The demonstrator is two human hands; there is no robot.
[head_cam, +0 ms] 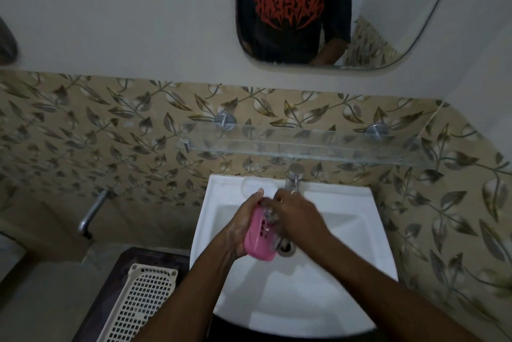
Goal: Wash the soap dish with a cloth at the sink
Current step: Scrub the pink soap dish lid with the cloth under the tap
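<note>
Left hand (243,219) gripped the pink soap dish (259,239) from its left side, fingers curled round the edge, thumb up top. The dish was tilted, slotted face toward me, held over the basin just left of the drain (286,248).

Right hand (296,214) sat against the dish's right side, fingers bent down over a grey cloth (273,221). The cloth was blurred, and I couldn't make out its shape. It was pressed to the dish face. There was a ring on one finger of that hand.

Both forearms came in from the bottom of the head view across the white sink (346,244). The tap (293,181) stood just behind the right hand at the back rim. A clear shallow tray (255,185) lay on the sink's back ledge, left of the tap and near the left thumb.

Above were a glass shelf (318,145) on the leaf-patterned tiles and a mirror (388,9). A metal wall spout (92,211) was well left of the sink. A cream lattice basket (144,303) sat lower left, beside the basin.
</note>
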